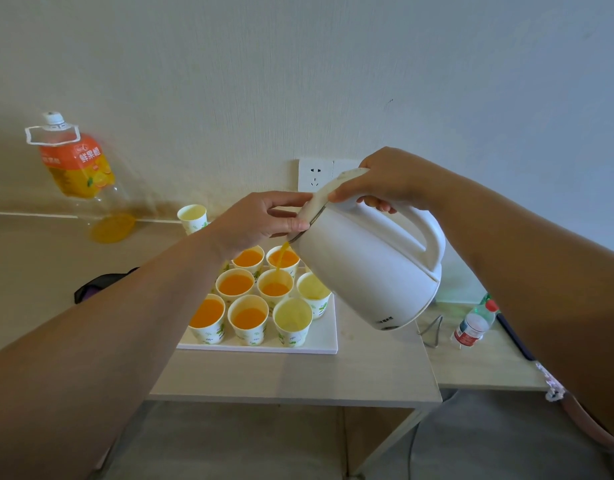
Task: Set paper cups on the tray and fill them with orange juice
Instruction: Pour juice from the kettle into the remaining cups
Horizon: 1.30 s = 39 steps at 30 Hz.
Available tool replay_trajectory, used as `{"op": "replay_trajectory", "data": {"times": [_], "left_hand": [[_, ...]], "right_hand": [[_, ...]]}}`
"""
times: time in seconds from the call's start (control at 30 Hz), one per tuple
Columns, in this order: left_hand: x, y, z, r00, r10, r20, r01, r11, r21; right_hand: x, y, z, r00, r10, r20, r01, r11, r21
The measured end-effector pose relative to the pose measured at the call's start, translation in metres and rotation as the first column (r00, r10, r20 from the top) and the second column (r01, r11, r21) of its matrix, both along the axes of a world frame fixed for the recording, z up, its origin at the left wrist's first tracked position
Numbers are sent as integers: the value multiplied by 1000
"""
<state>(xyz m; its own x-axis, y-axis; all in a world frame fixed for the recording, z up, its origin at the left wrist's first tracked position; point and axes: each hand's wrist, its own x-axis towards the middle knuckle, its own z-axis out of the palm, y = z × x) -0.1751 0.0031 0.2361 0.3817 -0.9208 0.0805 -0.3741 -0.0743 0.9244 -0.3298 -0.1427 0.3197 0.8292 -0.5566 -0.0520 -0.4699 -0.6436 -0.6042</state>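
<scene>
Left hand (260, 220) pinches the kettle (367, 271) lid, right hand (388, 181) grips its handle, filling the centre cup (275, 288); the empty cup (312, 289) at 3 o'clock probably follows.

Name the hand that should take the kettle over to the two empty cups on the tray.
Right. The right hand has its grip on the kettle handle, and the empty cups stand at the right side of the tray; the left hand only pinches the lid.

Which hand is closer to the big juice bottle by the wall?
Left. The left hand holds the kettle lid, right of the juice bottle; the right hand grips the kettle handle, farther right.
</scene>
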Motion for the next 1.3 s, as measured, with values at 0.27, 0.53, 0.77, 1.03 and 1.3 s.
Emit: {"op": "replay_trajectory", "data": {"times": [0.27, 0.53, 0.77, 1.03, 1.3], "left_hand": [[2, 0, 1, 1000, -4, 15, 4, 1000, 1], [3, -1, 0, 999, 6, 31, -6, 1000, 1], [3, 0, 1, 999, -3, 43, 2, 1000, 6], [2, 0, 2, 998, 0, 55, 0, 1000, -5], [3, 2, 1, 998, 4, 58, -4, 1000, -2]], "right_hand": [[2, 2, 1, 1000, 7, -8, -7, 1000, -20], [1, 1, 2, 1000, 0, -11, 0, 1000, -21], [0, 4, 4, 1000, -1, -10, 1, 999, -34], [0, 4, 5, 1000, 0, -19, -1, 999, -47], [0, 6, 5, 1000, -2, -19, 2, 999, -49]]}}
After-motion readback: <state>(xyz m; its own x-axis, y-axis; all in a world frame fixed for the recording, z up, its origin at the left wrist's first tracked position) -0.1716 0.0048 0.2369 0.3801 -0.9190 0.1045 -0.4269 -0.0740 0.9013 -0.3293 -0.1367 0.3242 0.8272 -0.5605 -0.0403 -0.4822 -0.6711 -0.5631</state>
